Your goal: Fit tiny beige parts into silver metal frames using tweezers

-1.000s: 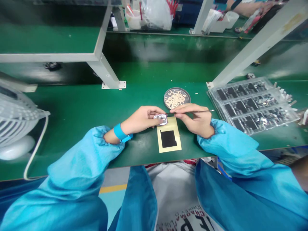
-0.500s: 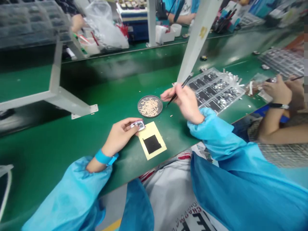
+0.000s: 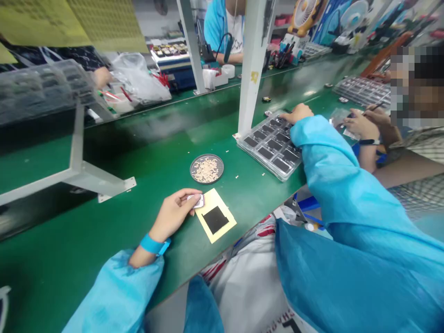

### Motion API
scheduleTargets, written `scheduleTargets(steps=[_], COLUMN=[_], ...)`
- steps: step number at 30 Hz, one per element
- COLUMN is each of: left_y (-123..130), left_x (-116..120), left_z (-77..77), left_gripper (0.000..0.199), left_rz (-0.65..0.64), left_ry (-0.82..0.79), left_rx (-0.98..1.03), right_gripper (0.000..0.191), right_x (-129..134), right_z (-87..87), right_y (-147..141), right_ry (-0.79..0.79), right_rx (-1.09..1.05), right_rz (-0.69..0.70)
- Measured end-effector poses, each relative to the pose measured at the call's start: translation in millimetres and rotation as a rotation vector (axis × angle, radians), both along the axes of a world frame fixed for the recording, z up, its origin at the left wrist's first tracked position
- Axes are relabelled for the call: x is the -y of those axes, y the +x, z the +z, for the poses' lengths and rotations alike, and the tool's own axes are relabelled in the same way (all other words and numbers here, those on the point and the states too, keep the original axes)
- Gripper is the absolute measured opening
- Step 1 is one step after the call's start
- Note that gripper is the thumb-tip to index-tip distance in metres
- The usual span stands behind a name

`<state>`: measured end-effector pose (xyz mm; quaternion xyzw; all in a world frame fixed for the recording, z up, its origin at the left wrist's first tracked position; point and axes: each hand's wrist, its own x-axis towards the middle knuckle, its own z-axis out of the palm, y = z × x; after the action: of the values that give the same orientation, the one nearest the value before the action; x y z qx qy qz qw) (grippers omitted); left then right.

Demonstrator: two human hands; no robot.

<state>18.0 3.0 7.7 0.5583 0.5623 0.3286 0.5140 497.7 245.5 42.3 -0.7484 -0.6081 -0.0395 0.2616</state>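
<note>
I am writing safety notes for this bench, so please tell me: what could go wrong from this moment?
The small white part could slip, since the left hand pinches it between thumb and fingers. The right hand is at the far end of the clear tray; the right sleeve passes over one side and might brush the dark parts. The open dish of pale bits stands near the left hand; a knock might spill them.

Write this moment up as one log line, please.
left hand: holds small white part by yellow sheet | right hand: at far end of plastic tray, grip unclear | dish: pale bits inside
</note>
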Motion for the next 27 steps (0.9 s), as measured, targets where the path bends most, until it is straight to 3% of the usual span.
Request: scheduleTargets(steps=[4, 10, 19, 23, 25, 27], left_y=[-3, -4, -3, -4, -7, -10], left_x=[0, 2, 1, 1, 1, 0], left_z=[-2.2, -2.7, -1.5, -2.9, -4.9, -6.9], left_gripper=[0.049, 0.046, 0.046, 0.048, 0.049, 0.048], left_rz=[-0.009, -0.021, -0.01, 0.001, 0.038, 0.105], left_ry=[0.006, 0.005, -0.016, -0.021, -0.017, -0.02], left_rx=[0.014, 0.017, -0.002, 0.013, 0.053, 0.105], right_gripper=[0.046, 0.029, 0.026, 0.029, 0.033, 0.027], right_x=[-6, -8, -6, 0, 10, 29], right_z=[-6.1, -8.8, -18.1, -12.1, -4.5, 5.6], right_y=[-8, -8, -8, -13, -29, -57], right_ry=[-0.082, -0.122, -0.05, 0.087, 0.2, 0.258], right_rx=[-0.11, -0.215, -0.264, -0.319, -0.423, -0.581], right_rz=[-0.263, -0.28, -0.168, -0.142, -0.035, 0.227])
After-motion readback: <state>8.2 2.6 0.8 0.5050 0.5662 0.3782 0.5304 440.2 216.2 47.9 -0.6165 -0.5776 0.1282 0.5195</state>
